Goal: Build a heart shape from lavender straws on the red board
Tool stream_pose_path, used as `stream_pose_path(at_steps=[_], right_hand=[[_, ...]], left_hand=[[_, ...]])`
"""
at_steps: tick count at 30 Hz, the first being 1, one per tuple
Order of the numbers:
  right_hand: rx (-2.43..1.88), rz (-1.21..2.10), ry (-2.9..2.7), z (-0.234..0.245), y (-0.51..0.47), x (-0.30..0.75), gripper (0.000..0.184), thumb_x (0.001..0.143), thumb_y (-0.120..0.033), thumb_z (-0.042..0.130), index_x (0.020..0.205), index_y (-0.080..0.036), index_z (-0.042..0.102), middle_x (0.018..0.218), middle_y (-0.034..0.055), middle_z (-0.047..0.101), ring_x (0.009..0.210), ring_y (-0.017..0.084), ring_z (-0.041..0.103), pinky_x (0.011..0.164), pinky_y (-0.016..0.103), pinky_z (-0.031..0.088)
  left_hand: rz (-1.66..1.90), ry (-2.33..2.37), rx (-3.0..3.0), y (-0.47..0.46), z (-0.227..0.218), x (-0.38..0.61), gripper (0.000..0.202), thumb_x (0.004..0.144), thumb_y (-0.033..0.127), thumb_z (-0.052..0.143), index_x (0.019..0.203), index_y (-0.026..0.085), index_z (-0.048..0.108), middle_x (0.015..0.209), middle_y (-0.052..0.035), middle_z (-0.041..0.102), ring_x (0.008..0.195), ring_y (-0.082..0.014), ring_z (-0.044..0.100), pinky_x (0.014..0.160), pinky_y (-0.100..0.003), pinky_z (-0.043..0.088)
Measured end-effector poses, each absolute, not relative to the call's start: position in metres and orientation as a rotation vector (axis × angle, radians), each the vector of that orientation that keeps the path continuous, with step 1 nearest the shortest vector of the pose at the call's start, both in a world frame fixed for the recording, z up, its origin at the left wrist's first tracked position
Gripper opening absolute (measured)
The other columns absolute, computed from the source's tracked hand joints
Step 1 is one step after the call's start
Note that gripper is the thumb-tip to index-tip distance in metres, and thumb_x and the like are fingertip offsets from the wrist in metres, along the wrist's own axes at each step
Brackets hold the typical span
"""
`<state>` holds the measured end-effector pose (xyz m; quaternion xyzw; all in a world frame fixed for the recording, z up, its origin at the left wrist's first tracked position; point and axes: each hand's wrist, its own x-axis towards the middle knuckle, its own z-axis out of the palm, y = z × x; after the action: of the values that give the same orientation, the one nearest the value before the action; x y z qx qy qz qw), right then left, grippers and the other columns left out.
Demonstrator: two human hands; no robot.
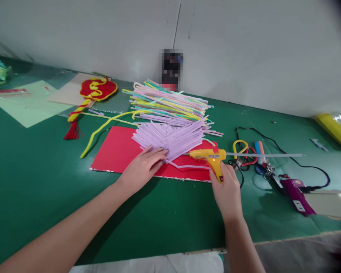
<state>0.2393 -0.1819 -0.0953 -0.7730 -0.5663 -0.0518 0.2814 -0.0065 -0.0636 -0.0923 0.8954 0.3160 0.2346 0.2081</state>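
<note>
My left hand lies flat, fingers stretched out, pressing on a fan of lilac pipe cleaners on a red card. My right hand grips the handle of a yellow hot glue gun, its nozzle pointing left at the lower edge of the lilac fan. A clear glue stick sticks out of the gun's back. One lilac strand lies loose along the card's near edge.
A pile of pastel pipe cleaners lies behind the card. A red and yellow ornament with a tassel sits at the back left. Right of the gun are scissors, keys, a purple device with black cable, and a yellow box.
</note>
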Motion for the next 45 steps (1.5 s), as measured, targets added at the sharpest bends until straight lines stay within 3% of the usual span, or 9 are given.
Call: stream_pose_path(at_steps=[45], right_hand=[[-2.136, -0.193, -1.388, -0.0957, -0.1808, 0.2444, 0.04, 0.088, -0.034, 0.043, 0.119, -0.013, 0.054, 0.101, 0.0147, 0.056, 0.094, 0.027, 0.054, 0.079, 0.04, 0.047]], left_hand=[[0.616, 0.901, 2.571, -0.0653, -0.0873, -0.0069, 0.021, 0.095, 0.024, 0.039, 0.104, 0.023, 0.058, 0.126, -0.0029, 0.061, 0.12, -0.0168, 0.052, 0.111, -0.048, 0.027]])
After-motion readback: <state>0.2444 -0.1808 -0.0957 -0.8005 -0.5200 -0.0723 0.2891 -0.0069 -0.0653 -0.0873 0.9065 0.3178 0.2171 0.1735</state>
